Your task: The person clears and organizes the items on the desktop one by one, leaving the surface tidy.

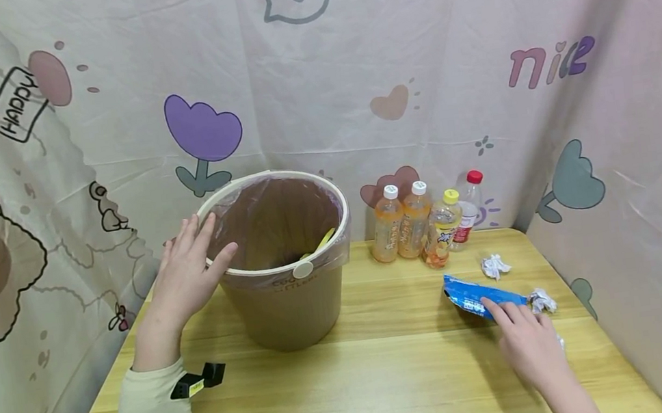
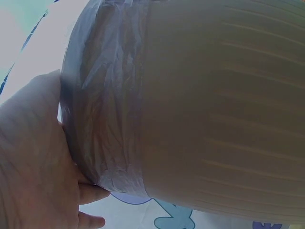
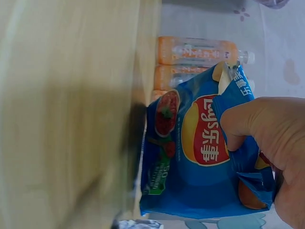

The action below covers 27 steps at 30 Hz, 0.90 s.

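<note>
My left hand (image 1: 184,273) rests at the left of the rim of a brown trash bin (image 1: 294,311), fingers fairly straight and thumb spread. In the left wrist view, this hand (image 2: 38,157) lies against the bin's edge, where a clear plastic liner (image 2: 112,95) folds over the outside. On the right, my right hand (image 1: 530,340) pinches a blue Lay's chip bag (image 1: 472,294) by one end. The right wrist view shows the thumb pressed on the front of the chip bag (image 3: 190,181), whose top looks torn; the other fingers are mostly hidden behind it.
Two orange-labelled bottles (image 1: 388,230), a yellow-capped bottle (image 1: 441,234) and a red-capped bottle (image 1: 472,206) stand near the back of the wooden table (image 1: 354,396). Crumpled paper (image 1: 495,266) lies at the right, with another paper ball (image 1: 541,301) beside the chip bag. Something yellow (image 1: 325,239) shows inside the bin.
</note>
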### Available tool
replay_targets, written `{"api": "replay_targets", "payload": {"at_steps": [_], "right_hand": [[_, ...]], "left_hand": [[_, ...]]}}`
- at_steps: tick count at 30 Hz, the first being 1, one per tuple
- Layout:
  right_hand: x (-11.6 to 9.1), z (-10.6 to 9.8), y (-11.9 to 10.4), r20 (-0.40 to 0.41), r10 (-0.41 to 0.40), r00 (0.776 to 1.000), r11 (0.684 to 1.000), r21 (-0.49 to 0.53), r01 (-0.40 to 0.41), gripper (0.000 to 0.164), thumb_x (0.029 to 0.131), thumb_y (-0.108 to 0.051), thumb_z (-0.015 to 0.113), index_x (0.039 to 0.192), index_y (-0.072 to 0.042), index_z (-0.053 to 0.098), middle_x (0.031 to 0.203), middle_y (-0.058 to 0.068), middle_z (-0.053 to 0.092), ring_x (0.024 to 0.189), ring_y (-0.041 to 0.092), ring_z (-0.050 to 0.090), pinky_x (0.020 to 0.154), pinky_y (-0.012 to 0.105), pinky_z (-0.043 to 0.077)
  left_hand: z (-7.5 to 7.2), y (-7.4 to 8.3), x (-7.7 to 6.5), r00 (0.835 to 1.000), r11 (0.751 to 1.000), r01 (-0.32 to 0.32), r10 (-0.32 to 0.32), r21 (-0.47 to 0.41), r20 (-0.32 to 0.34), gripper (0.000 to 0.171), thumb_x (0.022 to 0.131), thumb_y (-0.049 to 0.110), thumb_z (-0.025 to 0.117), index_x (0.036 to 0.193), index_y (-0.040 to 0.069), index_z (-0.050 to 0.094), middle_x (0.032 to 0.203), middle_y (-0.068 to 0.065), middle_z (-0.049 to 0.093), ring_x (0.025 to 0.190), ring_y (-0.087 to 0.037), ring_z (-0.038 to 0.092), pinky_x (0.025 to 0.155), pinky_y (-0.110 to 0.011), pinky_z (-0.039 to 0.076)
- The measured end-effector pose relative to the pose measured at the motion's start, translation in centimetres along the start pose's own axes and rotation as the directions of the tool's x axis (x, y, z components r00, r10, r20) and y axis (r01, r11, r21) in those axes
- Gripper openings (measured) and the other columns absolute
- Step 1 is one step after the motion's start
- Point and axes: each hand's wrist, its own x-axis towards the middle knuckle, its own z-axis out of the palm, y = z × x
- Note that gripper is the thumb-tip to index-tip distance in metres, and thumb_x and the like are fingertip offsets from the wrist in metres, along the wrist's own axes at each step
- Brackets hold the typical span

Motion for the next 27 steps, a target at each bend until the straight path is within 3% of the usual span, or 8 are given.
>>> {"api": "replay_targets", "payload": {"at_steps": [7, 12, 17, 20, 23, 27], "right_hand": [[1.5, -0.6, 0.7, -0.200, -0.087, 0.976, 0.996, -0.012, 0.087, 0.068, 0.061, 0.005, 0.057, 0.126, -0.012, 0.063, 0.096, 0.011, 0.069, 0.084, 0.033, 0.063, 0.064, 0.044, 0.038], [2.8, -1.2, 1.3, -0.270, -0.136, 0.953, 0.991, -0.049, 0.127, 0.065, 0.063, 0.002, 0.053, 0.126, -0.012, 0.064, 0.095, 0.013, 0.069, 0.082, 0.035, 0.063, 0.064, 0.046, 0.040], [4.2, -2.6, 1.4, -0.273, -0.174, 0.946, 0.984, -0.073, 0.159, 0.065, 0.065, 0.000, 0.059, 0.129, -0.012, 0.062, 0.096, 0.015, 0.068, 0.084, 0.036, 0.064, 0.064, 0.048, 0.042], [5.0, -3.6, 1.1, -0.276, -0.197, 0.941, 0.980, -0.080, 0.182, 0.058, 0.074, -0.005, 0.055, 0.130, -0.013, 0.062, 0.097, 0.014, 0.067, 0.083, 0.035, 0.063, 0.064, 0.047, 0.041], [5.7, -4.4, 0.8, -0.290, -0.220, 0.931, 0.975, -0.089, 0.202, 0.047, 0.088, -0.014, 0.040, 0.129, -0.013, 0.063, 0.096, 0.013, 0.068, 0.082, 0.034, 0.063, 0.063, 0.046, 0.040], [6.7, -5.4, 0.1, -0.306, -0.241, 0.921, 0.970, -0.102, 0.220, 0.050, 0.098, -0.023, 0.024, 0.127, -0.012, 0.064, 0.096, 0.014, 0.068, 0.083, 0.035, 0.063, 0.063, 0.046, 0.041]], "left_hand": [[-0.1, 0.0, -0.1, 1.000, 1.000, -0.001, 0.001, 0.001, -0.007, 0.078, 0.099, 0.059, 0.035, 0.157, 0.009, 0.019, 0.161, -0.027, 0.010, 0.151, -0.043, 0.004, 0.116, -0.069, 0.004], [-0.1, 0.1, 0.0, 1.000, 1.000, 0.001, -0.001, -0.005, -0.007, 0.078, 0.099, 0.059, 0.035, 0.157, 0.010, 0.019, 0.161, -0.027, 0.010, 0.151, -0.042, 0.003, 0.116, -0.069, 0.003], [-0.1, 0.1, 0.0, 1.000, 1.000, 0.002, -0.002, -0.007, -0.007, 0.078, 0.099, 0.059, 0.035, 0.157, 0.011, 0.018, 0.162, -0.026, 0.009, 0.151, -0.042, 0.004, 0.116, -0.069, 0.003], [-0.1, 0.2, -0.1, 1.000, 1.000, 0.003, -0.003, -0.006, -0.005, 0.078, 0.099, 0.059, 0.035, 0.157, 0.010, 0.018, 0.162, -0.026, 0.009, 0.151, -0.042, 0.004, 0.116, -0.069, 0.003], [-0.1, 0.2, -0.1, 1.000, 1.000, 0.006, -0.006, -0.005, -0.001, 0.077, 0.099, 0.059, 0.034, 0.157, 0.010, 0.018, 0.161, -0.026, 0.009, 0.151, -0.042, 0.003, 0.116, -0.069, 0.004], [-0.1, 0.2, -0.2, 1.000, 1.000, 0.008, -0.008, -0.005, 0.000, 0.077, 0.099, 0.059, 0.034, 0.157, 0.011, 0.017, 0.161, -0.026, 0.009, 0.151, -0.042, 0.003, 0.116, -0.069, 0.003]]}}
